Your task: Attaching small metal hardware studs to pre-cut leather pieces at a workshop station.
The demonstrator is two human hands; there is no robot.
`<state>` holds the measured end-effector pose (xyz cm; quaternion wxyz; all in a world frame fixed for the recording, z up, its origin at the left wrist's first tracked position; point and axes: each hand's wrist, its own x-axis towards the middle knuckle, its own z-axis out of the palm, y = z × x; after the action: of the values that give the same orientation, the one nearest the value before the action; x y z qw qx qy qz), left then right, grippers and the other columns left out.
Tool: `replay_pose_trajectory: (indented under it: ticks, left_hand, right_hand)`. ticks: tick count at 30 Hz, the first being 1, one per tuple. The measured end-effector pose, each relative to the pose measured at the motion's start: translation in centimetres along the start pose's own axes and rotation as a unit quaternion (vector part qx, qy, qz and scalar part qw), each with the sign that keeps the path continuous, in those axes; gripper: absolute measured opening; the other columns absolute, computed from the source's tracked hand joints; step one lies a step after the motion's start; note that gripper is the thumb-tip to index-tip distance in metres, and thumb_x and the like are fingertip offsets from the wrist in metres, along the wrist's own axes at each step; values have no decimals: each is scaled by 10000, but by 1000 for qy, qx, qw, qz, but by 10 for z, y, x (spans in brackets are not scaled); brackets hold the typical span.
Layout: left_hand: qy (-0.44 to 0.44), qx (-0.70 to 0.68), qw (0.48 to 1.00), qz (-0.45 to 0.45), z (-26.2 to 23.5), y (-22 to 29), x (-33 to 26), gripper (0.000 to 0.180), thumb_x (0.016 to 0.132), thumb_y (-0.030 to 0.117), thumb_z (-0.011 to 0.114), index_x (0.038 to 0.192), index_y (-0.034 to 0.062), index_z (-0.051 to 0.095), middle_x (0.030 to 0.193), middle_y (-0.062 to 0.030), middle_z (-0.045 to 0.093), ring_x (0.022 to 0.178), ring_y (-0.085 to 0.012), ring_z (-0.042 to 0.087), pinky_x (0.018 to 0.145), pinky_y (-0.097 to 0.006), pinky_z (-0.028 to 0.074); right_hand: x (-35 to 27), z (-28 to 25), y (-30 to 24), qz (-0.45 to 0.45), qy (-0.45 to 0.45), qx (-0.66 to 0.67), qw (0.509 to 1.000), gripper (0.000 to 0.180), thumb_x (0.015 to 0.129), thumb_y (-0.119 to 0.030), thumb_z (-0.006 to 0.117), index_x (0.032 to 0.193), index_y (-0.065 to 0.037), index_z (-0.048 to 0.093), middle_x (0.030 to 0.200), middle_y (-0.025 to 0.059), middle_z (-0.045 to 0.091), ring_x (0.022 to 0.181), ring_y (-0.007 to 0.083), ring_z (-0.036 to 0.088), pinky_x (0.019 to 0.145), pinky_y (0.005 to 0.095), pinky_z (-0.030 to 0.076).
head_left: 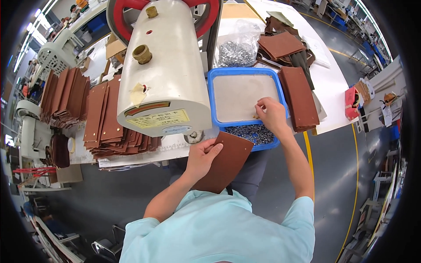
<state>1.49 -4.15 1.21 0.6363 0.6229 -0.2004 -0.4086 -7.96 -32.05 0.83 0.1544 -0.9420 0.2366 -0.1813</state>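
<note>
My left hand [203, 158] grips the upper left edge of a flat brown leather piece [228, 164], thumb on top. Small metal dots show near that piece's top corners, and its lower end rests against my body. Over a blue-rimmed tray [213, 94] with a pale flat board [241, 94] in it, my right hand [272, 115] is closed in a pinch. A few small gold-coloured bits [256, 117] lie right by its fingertips. Whatever is between those fingertips is too small to make out. Many small dark metal pieces [254, 133] fill the tray's near part.
A large white machine [164, 79] with a red wheel [206, 19] stands to the left of the tray. Stacks of brown leather pieces [103, 116] lie further left. Another leather stack [298, 98] and a plastic bag of metal parts [239, 48] border the tray.
</note>
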Motion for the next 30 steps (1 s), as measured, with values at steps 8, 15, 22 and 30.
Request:
replay_pose_trajectory:
  ticks: [8, 15, 22, 30]
  left_hand:
    - [-9, 0, 1000, 24, 2, -5, 0, 292, 1002, 95, 669, 1266, -25, 693, 1042, -51, 754, 905, -73, 669, 796, -229, 549]
    - [-42, -55, 998, -8, 5, -5, -6, 294, 1024, 105, 626, 1282, -21, 687, 1099, -46, 740, 963, -80, 657, 848, -237, 540]
    - [-62, 31, 998, -5, 3, -3, -9, 304, 1028, 119, 622, 1296, -12, 680, 1114, -41, 740, 976, -82, 655, 875, -245, 532]
    - [-117, 243, 962, 42, -8, 2, -12, 301, 940, 236, 728, 1204, 92, 742, 999, -110, 778, 828, -180, 730, 770, -292, 551]
  right_hand:
    - [-68, -20, -98, -56, 10, 269, 961, 144, 806, -16, 813, 900, 0, 705, 877, 120, 716, 765, 231, 723, 692, 317, 592]
    - [-85, -5, -102, -106, 21, 272, 956, 138, 798, -8, 808, 916, -3, 736, 884, 129, 712, 770, 276, 712, 671, 341, 577]
    - [-85, -12, -104, -46, -30, 301, 952, 138, 798, -4, 808, 915, 5, 737, 896, 111, 724, 757, 236, 705, 664, 318, 566]
    - [-102, -8, -100, 53, -73, 358, 929, 113, 807, -66, 830, 895, -35, 766, 817, 99, 712, 725, 189, 689, 660, 324, 550]
